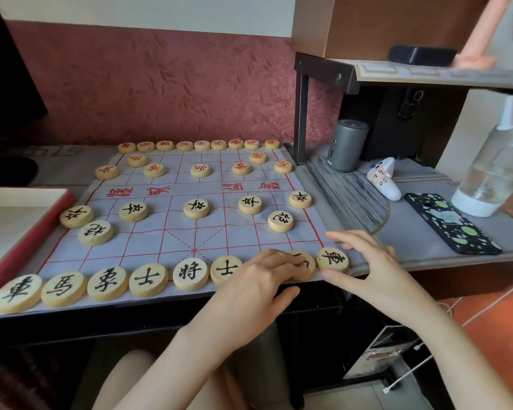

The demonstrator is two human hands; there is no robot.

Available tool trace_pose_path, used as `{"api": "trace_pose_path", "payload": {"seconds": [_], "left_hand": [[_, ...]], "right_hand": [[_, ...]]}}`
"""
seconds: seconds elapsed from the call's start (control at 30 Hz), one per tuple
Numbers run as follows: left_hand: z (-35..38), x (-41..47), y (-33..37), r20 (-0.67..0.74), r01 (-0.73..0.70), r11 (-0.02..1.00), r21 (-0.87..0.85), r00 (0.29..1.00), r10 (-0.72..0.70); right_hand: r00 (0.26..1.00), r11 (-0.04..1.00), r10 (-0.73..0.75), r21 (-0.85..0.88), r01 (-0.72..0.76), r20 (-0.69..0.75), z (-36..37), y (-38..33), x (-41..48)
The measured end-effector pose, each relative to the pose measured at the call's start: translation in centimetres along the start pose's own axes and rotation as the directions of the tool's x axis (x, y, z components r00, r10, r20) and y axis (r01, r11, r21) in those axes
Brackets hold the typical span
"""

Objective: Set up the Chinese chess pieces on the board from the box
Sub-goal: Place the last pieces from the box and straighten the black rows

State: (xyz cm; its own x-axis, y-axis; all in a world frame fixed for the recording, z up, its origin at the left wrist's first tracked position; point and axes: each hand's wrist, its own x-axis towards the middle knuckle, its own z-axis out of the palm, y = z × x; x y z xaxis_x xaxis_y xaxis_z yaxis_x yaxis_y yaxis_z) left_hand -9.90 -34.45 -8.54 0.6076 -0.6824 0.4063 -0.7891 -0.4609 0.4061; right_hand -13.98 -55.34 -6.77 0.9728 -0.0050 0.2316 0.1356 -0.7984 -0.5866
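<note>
The cloth board [190, 232] with red lines lies on the desk. Red-lettered pieces [200, 170] fill the far side and black-lettered pieces [196, 208] the near side. The near row runs from a chariot piece [17, 292] at the left to another chariot piece [333, 259] at the right. My left hand [261, 282] lies over the near row, its bent fingertips resting on a partly hidden piece [307, 266]. My right hand [370, 270] has spread thumb and fingers beside the right chariot piece; the thumb tip touches its near edge. The red box [27, 247] sits at the left.
To the right of the board stand a grey cylinder [348, 146], a white device [385, 179], a phone in a patterned case [450, 223] and a clear spray bottle [492, 173]. A shelf post [301, 119] rises at the board's far right corner. The desk's front edge runs just below the near row.
</note>
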Motion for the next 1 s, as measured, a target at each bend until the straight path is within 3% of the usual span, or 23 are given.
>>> {"api": "trace_pose_path", "payload": {"seconds": [0.13, 0.47, 0.73, 1.0], "left_hand": [[0.2, 0.2, -0.3, -0.010, 0.007, 1.000, -0.022, 1.000, -0.007], [0.4, 0.4, -0.4, -0.053, -0.002, 0.999, -0.052, 0.999, 0.000], [0.4, 0.4, -0.3, -0.064, -0.007, 0.998, -0.056, 0.998, 0.003], [0.3, 0.4, -0.2, -0.066, -0.001, 0.998, -0.056, 0.998, -0.002]], "right_hand": [[0.999, 0.999, -0.003, -0.052, 0.000, -0.052, 0.4, 0.3, 0.6], [0.996, 0.996, 0.045, 0.071, -0.050, 0.071, -0.4, 0.2, -0.1], [0.999, 1.000, 0.007, 0.024, -0.006, -0.049, 0.2, 1.1, 0.6], [0.998, 0.999, 0.032, 0.018, -0.033, 0.051, 0.1, 1.5, 0.4]]}}
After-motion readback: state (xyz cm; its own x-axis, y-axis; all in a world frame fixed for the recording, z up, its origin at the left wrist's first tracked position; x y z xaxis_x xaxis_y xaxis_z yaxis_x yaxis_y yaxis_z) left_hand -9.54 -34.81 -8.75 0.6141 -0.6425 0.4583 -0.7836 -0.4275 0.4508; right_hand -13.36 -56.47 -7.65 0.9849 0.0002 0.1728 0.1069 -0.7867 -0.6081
